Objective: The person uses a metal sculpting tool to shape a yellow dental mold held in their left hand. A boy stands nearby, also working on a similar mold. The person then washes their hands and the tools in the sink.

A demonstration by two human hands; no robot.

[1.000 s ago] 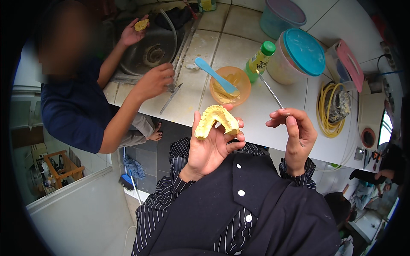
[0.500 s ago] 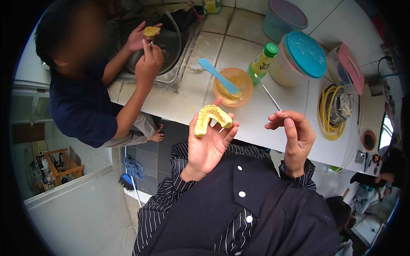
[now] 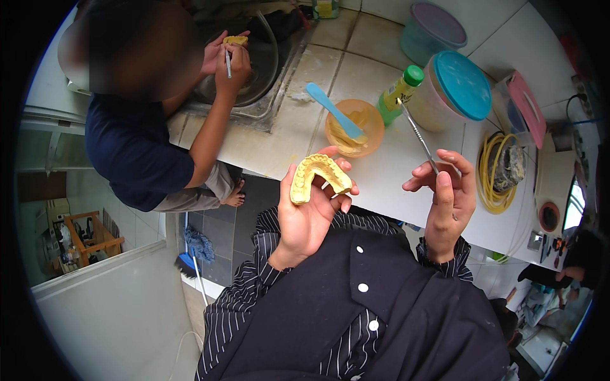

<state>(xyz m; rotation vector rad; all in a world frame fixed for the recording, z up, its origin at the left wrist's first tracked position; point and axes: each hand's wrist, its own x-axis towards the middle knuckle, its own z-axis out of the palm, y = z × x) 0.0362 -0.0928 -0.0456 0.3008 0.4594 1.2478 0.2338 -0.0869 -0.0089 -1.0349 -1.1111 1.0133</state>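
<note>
Holding yellow cast (image 3: 302, 183) in left hand (image 3: 302, 225), tool (image 3: 417, 132) in right hand (image 3: 449, 203), tiled counter (image 3: 363, 60), sink (image 3: 264, 109), dark floor (image 3: 256, 202)

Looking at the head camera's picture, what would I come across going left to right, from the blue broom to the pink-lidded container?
Blue broom → wearer's left hand holding a yellow tooth model → orange bowl → green-capped bottle → wearer's right hand → yellow hose coil → pink-lidded container.

The tooth model (image 3: 318, 166) appears matt and chalky, the slim tool (image 3: 417, 132) is of shiny metal, the bowl (image 3: 376, 138) and spatula (image 3: 334, 110) of smooth plastic, the sink (image 3: 269, 115) of dull metal, the sleeve (image 3: 240, 298) of matt cloth.
</note>
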